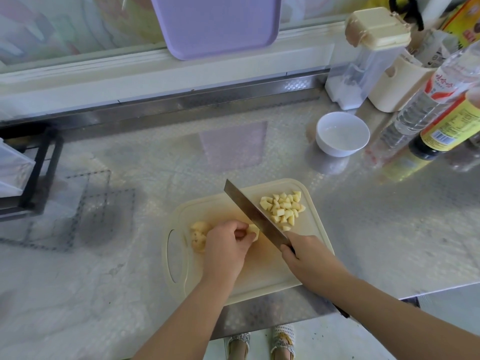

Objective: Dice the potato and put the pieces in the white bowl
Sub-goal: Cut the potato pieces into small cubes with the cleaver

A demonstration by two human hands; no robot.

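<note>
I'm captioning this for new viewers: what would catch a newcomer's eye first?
The cleaver in the right hand slants across the cream cutting board. The left hand pinches a potato piece beside the blade; diced cubes lie heaped on its other side. The white bowl stands farther back.

On the cutting board (259,271), the left grip (226,246) pinches a potato piece (254,229) while the right grip (309,258) holds the knife (255,214), its blade just beside that piece. Diced potato (283,207) is heaped right of the blade (a lumpy chunk (198,236) lies left). The white bowl (342,133) stands well apart on the counter (389,216).
</note>
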